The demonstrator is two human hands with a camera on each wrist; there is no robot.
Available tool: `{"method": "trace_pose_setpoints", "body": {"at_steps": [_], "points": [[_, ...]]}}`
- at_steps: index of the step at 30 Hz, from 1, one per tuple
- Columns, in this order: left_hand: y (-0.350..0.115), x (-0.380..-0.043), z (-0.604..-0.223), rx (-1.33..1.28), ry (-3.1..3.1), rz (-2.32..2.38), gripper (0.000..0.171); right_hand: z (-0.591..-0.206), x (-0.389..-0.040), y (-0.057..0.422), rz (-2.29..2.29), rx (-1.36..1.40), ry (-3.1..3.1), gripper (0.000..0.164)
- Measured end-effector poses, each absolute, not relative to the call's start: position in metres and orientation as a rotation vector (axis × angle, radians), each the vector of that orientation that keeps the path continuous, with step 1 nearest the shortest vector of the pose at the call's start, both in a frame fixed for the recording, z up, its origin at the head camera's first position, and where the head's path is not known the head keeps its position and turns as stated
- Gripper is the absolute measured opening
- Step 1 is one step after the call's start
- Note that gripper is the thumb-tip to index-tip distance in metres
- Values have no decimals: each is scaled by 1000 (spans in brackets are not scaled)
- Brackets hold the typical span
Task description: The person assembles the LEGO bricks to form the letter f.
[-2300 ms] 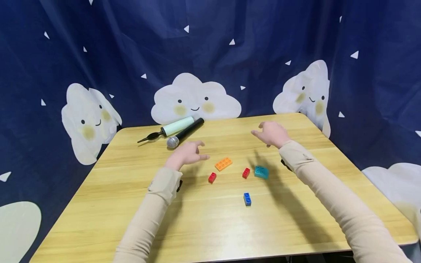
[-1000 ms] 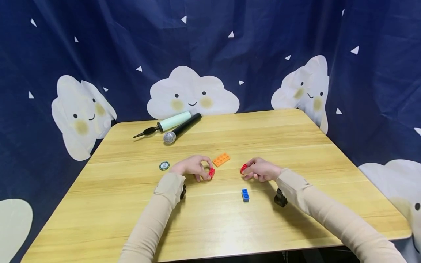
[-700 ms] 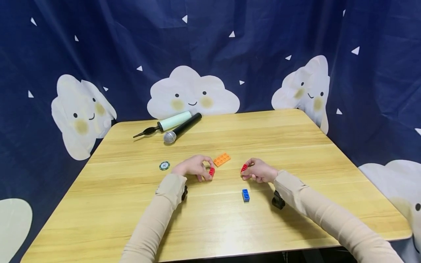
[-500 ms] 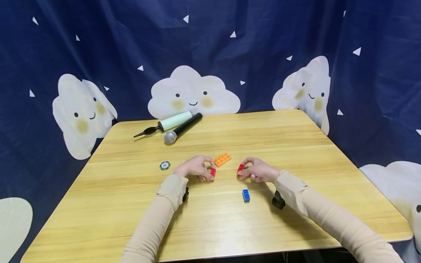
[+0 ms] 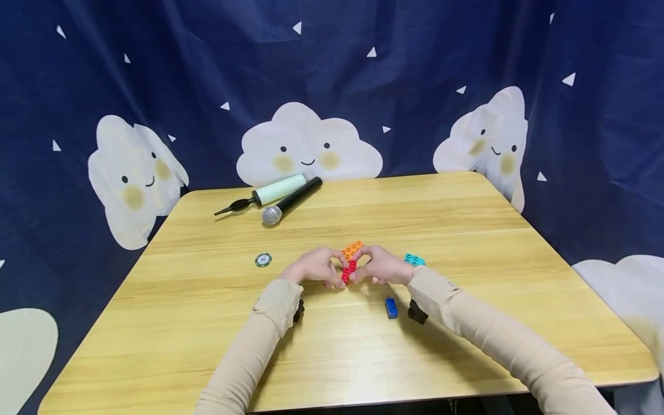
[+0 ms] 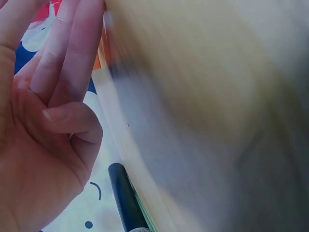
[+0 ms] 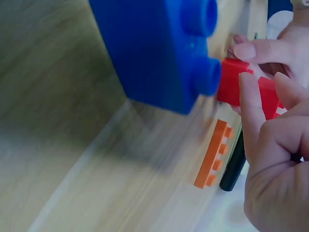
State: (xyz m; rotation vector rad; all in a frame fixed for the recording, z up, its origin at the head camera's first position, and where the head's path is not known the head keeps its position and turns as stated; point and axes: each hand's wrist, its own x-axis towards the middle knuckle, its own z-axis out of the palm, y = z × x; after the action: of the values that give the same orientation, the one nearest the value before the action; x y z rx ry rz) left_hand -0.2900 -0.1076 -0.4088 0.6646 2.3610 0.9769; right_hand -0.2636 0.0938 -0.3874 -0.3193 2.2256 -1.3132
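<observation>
1. Head view: the left red brick (image 5: pixel 345 275) and the right red brick (image 5: pixel 353 266) are end to end around the middle of the tabletop (image 5: pixel 181 323), well in from every edge; whether they touch cannot be told.
2. The left hand (image 5: pixel 317 267) pinches the left red brick between thumb and fingertip; the right hand (image 5: pixel 383 266) pinches the right red brick the same way.
3. The right wrist view shows the bricks' smooth, bright red sides, with a right-hand finger across part of them; the head view shows their studded tops. The left wrist view gives mostly the left palm, with red only at its upper edge.
4. Just beyond, toward the far edge, lies a flat orange brick (image 5: pixel 353 249), partly behind the right fingers from above; the right wrist view shows its thin side.
5. Toward the near edge stands a blue brick (image 5: pixel 391 308), large and close in the right wrist view.
6. A teal brick (image 5: pixel 414 260) lies toward the right edge, beyond the right wrist.
7. A round chip (image 5: pixel 263 260) lies toward the left edge.
8. Near the far edge, a black microphone (image 5: pixel 298 197) lies beside a mint-green pump (image 5: pixel 280 189).
</observation>
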Motion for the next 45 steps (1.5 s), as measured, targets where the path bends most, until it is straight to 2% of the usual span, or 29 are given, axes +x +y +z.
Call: {"method": "trace_pose_setpoints", "body": {"at_steps": [26, 38, 45], "points": [[-111, -295, -413, 654, 2378, 973, 44, -385, -267, 72, -1156, -311, 2363, 34], [-110, -293, -408, 672, 2416, 921, 39, -382, -269, 68, -1137, -279, 2357, 29], [-109, -286, -404, 713, 2491, 864, 42, -382, -260, 69, -1129, -283, 2424, 27]]}}
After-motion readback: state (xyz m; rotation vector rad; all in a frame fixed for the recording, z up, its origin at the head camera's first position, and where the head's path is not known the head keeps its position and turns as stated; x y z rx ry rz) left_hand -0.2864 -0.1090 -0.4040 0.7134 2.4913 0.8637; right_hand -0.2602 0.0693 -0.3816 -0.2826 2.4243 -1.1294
